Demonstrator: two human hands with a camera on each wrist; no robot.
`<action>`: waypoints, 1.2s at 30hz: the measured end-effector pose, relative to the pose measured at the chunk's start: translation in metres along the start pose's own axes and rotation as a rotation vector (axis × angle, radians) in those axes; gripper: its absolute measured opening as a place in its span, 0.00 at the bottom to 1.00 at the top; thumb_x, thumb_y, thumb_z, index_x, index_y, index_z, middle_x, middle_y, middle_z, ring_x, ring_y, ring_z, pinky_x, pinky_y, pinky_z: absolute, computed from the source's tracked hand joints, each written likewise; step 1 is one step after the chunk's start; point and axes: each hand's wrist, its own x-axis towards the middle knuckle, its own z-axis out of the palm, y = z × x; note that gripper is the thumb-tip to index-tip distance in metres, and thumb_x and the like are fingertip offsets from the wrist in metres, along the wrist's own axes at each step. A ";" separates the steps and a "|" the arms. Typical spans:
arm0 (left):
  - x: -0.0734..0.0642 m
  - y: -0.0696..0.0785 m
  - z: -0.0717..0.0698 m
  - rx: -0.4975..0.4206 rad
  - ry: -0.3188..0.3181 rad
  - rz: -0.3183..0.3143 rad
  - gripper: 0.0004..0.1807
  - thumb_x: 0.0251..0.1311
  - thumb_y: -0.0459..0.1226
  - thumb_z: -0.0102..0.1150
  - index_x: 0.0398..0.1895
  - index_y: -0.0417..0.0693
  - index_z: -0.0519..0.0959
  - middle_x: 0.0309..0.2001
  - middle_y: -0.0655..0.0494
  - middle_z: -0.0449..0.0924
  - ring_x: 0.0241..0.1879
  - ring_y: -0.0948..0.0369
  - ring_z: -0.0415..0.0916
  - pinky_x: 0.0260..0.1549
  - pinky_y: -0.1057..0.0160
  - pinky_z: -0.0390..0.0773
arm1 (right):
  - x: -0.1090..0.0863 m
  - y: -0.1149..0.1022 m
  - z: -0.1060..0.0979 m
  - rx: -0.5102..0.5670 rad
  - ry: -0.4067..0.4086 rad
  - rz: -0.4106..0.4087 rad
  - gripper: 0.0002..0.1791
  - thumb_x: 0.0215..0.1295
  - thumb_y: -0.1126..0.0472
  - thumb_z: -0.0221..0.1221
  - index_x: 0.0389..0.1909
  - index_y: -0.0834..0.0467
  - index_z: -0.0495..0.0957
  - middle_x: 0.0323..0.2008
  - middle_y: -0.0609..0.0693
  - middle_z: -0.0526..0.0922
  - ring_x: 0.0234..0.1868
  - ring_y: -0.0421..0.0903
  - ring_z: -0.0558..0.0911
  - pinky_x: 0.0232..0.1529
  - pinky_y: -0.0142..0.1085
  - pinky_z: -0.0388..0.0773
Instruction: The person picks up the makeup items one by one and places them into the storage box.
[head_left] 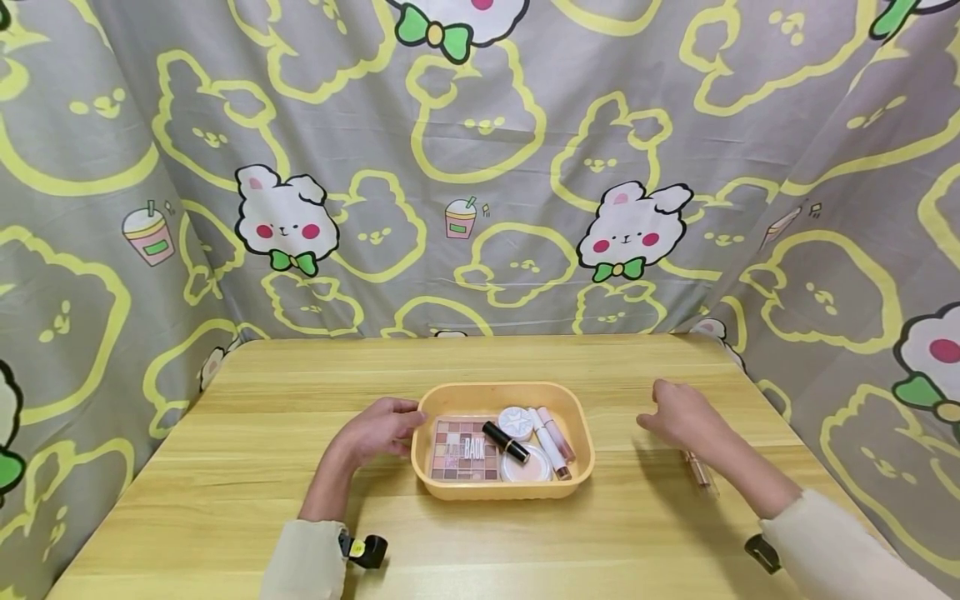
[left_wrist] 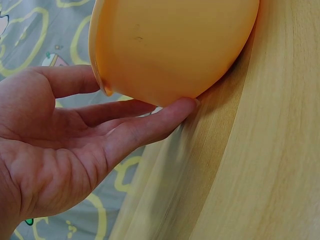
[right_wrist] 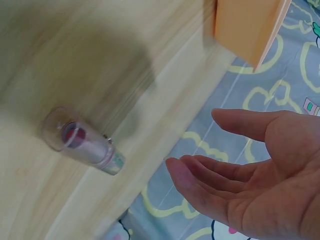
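An orange-yellow plastic basket point(head_left: 504, 492) stands on the table. At its left end, my left hand point(head_left: 378, 429) holds the rim, thumb over the edge and fingers against the outer wall; the left wrist view shows those fingers point(left_wrist: 150, 125) under the curved side. Inside lie an eyeshadow palette point(head_left: 450, 450), a black lipstick tube point(head_left: 506, 442), two round compacts and two slim lip gloss tubes point(head_left: 551, 443). To the right, my right hand point(head_left: 686, 417) hovers with thumb and fingers apart, holding nothing. Near it a clear-capped lipstick point(right_wrist: 90, 147) lies on the table, slightly blurred.
The wooden table point(head_left: 315, 375) runs back to a grey patterned cloth point(head_left: 360, 317) that hangs behind and on both sides. Black straps with small devices point(head_left: 363, 551) sit at both wrists.
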 end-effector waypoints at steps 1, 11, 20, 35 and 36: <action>0.000 0.000 0.000 0.002 0.000 0.001 0.27 0.75 0.38 0.47 0.69 0.26 0.66 0.59 0.33 0.78 0.54 0.49 0.82 0.48 0.52 0.86 | -0.001 0.002 0.000 0.001 -0.006 0.004 0.23 0.62 0.59 0.64 0.46 0.76 0.73 0.37 0.67 0.82 0.33 0.53 0.79 0.36 0.49 0.80; 0.000 0.000 0.001 0.004 0.002 0.004 0.27 0.75 0.37 0.46 0.69 0.26 0.66 0.59 0.32 0.78 0.54 0.49 0.82 0.48 0.51 0.86 | -0.007 0.016 0.003 0.016 -0.033 0.021 0.21 0.63 0.62 0.62 0.44 0.77 0.71 0.24 0.56 0.75 0.22 0.48 0.73 0.26 0.39 0.71; -0.001 0.001 0.001 0.005 0.006 -0.001 0.27 0.75 0.38 0.46 0.69 0.27 0.66 0.60 0.33 0.78 0.55 0.48 0.82 0.48 0.51 0.86 | -0.010 0.031 0.006 0.000 -0.089 0.051 0.15 0.62 0.62 0.62 0.34 0.71 0.72 0.17 0.51 0.73 0.17 0.45 0.72 0.23 0.36 0.69; -0.001 0.000 0.000 -0.001 -0.005 -0.002 0.27 0.76 0.38 0.47 0.70 0.26 0.65 0.59 0.33 0.78 0.55 0.49 0.81 0.49 0.51 0.85 | -0.014 0.039 0.009 -0.038 -0.153 0.064 0.11 0.57 0.66 0.57 0.17 0.60 0.74 0.14 0.50 0.76 0.19 0.46 0.74 0.24 0.36 0.70; 0.000 0.000 0.000 -0.001 -0.008 0.000 0.27 0.76 0.38 0.46 0.70 0.26 0.65 0.60 0.33 0.78 0.55 0.49 0.81 0.49 0.51 0.85 | -0.014 0.039 0.009 -0.035 -0.155 0.064 0.12 0.57 0.67 0.57 0.15 0.60 0.75 0.13 0.50 0.76 0.19 0.46 0.74 0.24 0.36 0.71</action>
